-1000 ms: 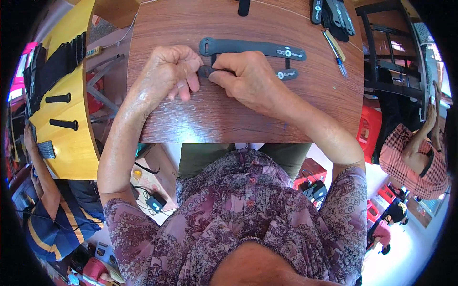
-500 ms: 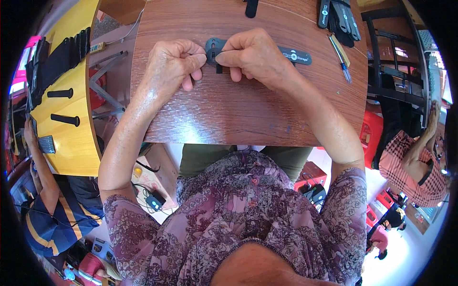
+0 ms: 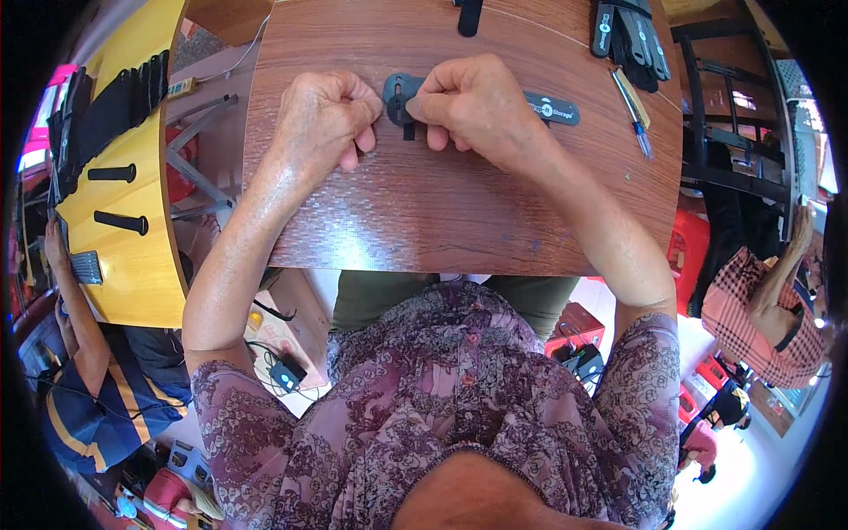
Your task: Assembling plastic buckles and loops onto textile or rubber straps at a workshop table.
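A dark grey storage strap [image 3: 555,109] with a slotted, rounded end lies across the brown table. A short black strip [image 3: 408,132] hangs at that end, in line with the slot. My right hand [image 3: 473,102] is closed in a pinch on the strap beside the slotted end and covers its middle. My left hand [image 3: 329,119] has thumb and fingers pressed together right at the left edge of the slotted end. Whether anything thin sits between those left fingertips is hidden.
On the brown table [image 3: 424,212] lie a bundle of grey straps [image 3: 632,40] at the far right, a blue-handled tool [image 3: 639,132] below it and a black strap [image 3: 469,16] at the far edge. A yellow table [image 3: 132,265] with black straps stands left. Co-workers sit on both sides.
The view has shifted slightly. My left fingertips stand a little farther from the slotted end, and more of its slot shows. My right hand keeps its pinch.
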`<state>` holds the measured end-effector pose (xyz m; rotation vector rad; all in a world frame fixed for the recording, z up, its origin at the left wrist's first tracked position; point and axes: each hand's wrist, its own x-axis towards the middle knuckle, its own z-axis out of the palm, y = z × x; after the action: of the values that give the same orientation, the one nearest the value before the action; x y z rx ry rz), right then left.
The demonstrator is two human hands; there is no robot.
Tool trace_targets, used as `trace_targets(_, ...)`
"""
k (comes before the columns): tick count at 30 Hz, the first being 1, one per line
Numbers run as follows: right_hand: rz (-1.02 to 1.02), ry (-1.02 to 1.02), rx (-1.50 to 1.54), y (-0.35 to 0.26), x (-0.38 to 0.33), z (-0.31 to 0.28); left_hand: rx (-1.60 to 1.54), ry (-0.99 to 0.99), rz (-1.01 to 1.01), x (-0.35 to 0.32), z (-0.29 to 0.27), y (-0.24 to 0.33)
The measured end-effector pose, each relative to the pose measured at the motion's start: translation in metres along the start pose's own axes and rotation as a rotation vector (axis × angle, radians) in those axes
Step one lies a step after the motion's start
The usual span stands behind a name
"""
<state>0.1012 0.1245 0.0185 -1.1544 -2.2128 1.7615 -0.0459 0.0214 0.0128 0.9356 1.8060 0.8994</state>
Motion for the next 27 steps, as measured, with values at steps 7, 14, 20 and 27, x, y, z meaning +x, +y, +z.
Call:
trace_targets(7,-0.08,-0.04,0.075,-0.002,0.003,-0.005,-0.197,0.075,-0.022,-0.005,0.0,-0.005)
trace_targets(14,0.016,-0.212,0.422,0.011,0.013,-0.017,-0.232,0.064,0.031,-0.005,0.001,-0.009)
trace_targets(20,0.019,-0.246,0.431,0.014,0.016,-0.018,-0.216,0.069,0.118,-0.005,0.002,-0.013)
trace_targets(27,0.012,-0.221,0.454,0.011,0.014,-0.017,-0.124,0.046,0.065,-0.005,0.002,-0.007)
